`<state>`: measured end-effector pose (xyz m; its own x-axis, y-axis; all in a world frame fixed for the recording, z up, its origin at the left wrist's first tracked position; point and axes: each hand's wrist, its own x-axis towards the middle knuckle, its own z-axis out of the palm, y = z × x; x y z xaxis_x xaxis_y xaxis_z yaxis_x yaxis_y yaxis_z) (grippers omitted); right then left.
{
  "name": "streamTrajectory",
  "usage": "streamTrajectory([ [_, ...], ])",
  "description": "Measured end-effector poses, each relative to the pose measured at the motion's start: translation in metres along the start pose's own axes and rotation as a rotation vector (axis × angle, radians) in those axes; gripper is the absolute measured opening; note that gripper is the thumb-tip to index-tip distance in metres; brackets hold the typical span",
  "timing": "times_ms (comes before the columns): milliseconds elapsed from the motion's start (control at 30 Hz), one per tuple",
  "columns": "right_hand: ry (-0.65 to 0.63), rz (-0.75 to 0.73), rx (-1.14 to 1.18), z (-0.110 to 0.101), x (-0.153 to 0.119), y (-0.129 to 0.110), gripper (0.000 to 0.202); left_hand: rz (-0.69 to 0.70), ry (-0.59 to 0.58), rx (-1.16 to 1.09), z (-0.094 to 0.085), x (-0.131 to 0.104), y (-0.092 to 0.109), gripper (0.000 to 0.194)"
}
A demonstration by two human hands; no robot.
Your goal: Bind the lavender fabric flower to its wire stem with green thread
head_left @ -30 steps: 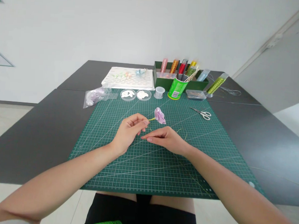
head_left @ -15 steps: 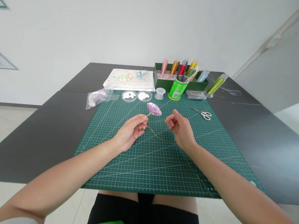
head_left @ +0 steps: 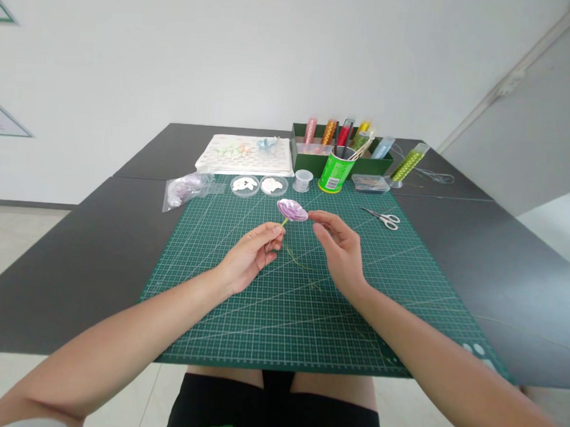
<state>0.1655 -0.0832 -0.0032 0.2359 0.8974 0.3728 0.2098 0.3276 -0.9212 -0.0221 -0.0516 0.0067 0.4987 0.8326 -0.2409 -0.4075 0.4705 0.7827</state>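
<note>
A pale purple artificial flower (head_left: 292,209) stands tilted on a thin green stem, above the green cutting mat (head_left: 258,328). My left hand (head_left: 258,250) pinches that stem just below the bloom. At the bloom's right edge is my right hand (head_left: 341,246), its fingers apart and a fingertip at the petals; whether it touches them I cannot tell. From near my left hand a thin yellow-green thread (head_left: 294,258) trails down over the mat.
Scissors (head_left: 386,220) lie right on the mat. Behind are two dishes of white pieces (head_left: 245,184), a clear spool (head_left: 303,181), a green can (head_left: 336,171), a box of thread tubes (head_left: 312,163), a flat case (head_left: 371,184), a plastic bag (head_left: 184,191) and white sheets (head_left: 206,160).
My right hand has moved left to the flower's edge, and its curled fingers have opened out. The left hand still holds the stem, with the bloom turned slightly.
</note>
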Motion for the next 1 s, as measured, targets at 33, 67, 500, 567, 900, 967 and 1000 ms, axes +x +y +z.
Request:
streamTrajectory([
  [33,-0.053,0.013,0.048,0.002,-0.002,-0.001,0.019,0.001,-0.006,0.014,0.000,0.000,-0.002,0.025],
  [67,-0.109,0.037,0.107,0.005,-0.003,-0.003,0.020,0.004,-0.013,0.034,0.000,-0.001,-0.003,0.025],
  [500,-0.215,0.355,0.283,0.023,-0.017,-0.021,0.040,0.194,0.040,0.378,0.014,-0.018,-0.019,0.020],
  [567,-0.209,0.389,0.321,0.024,-0.019,-0.022,0.035,0.211,0.059,0.394,0.014,-0.018,-0.021,0.021],
  [900,-0.082,0.464,0.477,0.028,-0.021,-0.023,0.030,0.229,0.086,0.359,0.012,-0.017,-0.021,0.018],
  [967,-0.081,0.479,0.507,0.026,-0.019,-0.024,0.028,0.213,0.074,0.360,0.012,-0.017,-0.021,0.018],
  [1000,-0.083,0.491,0.523,0.026,-0.018,-0.024,0.029,0.204,0.066,0.359,0.011,-0.017,-0.020,0.019],
])
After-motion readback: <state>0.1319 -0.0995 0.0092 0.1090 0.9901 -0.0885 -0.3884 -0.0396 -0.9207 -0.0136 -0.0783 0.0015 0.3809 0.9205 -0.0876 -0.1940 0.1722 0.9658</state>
